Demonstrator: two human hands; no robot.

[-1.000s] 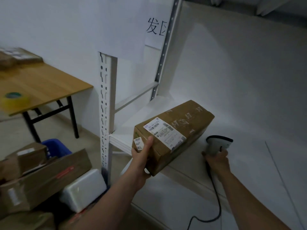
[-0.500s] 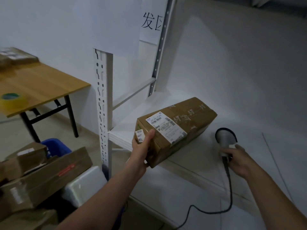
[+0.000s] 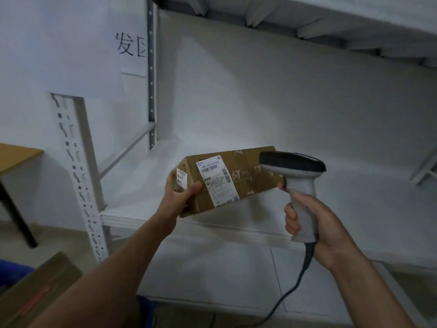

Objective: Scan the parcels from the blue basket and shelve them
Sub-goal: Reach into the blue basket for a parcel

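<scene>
A long brown cardboard parcel (image 3: 243,178) with a white shipping label is held above the white shelf board (image 3: 146,185). My left hand (image 3: 178,197) grips its near end, thumb on top beside the label. My right hand (image 3: 312,223) grips the handle of a white corded barcode scanner (image 3: 295,171), raised upright. The scanner's dark head sits in front of the parcel's far end. A sliver of the blue basket (image 3: 14,272) shows at the lower left edge.
A perforated white shelf upright (image 3: 78,171) stands left of the shelf board. Another cardboard box (image 3: 35,290) lies at the lower left. A wooden table corner (image 3: 16,155) juts in from the left. An upper shelf (image 3: 354,22) hangs overhead. The scanner's cable (image 3: 290,297) trails down.
My right hand has lifted the scanner off the shelf board and raised it upright beside the parcel. The view has shifted up and right; my left hand still holds the parcel.
</scene>
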